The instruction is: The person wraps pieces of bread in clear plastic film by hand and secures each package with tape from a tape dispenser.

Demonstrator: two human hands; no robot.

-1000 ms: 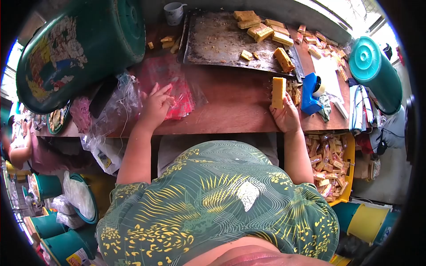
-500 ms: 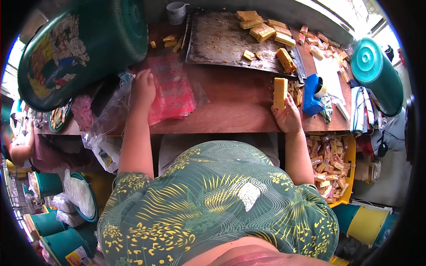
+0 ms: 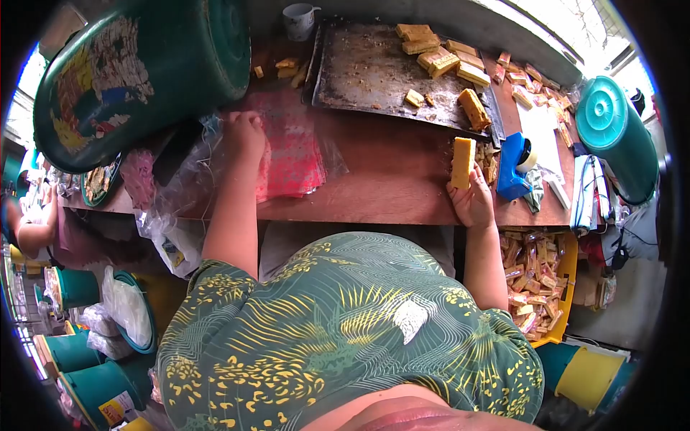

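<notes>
My right hand grips an upright rectangular yellow cake bar near the table's front edge. My left hand rests at the upper left of a stack of red-printed clear plastic wrappers. Its fingers are curled together, and whatever they pinch is hidden. Beyond the hands, a dark baking tray carries several more cake bars and a few broken bits. Small pieces lie just behind my right hand, beside a blue tape dispenser.
A big green bucket lies at the left, near a white mug. Wrapped bars are heaped at the back right, by a teal container. A yellow crate of wrapped bars sits below the table. Another person's arm shows far left.
The whole view has shifted slightly right and down. My left hand's fingers have curled closer together over the wrappers. My right hand still holds the cake bar.
</notes>
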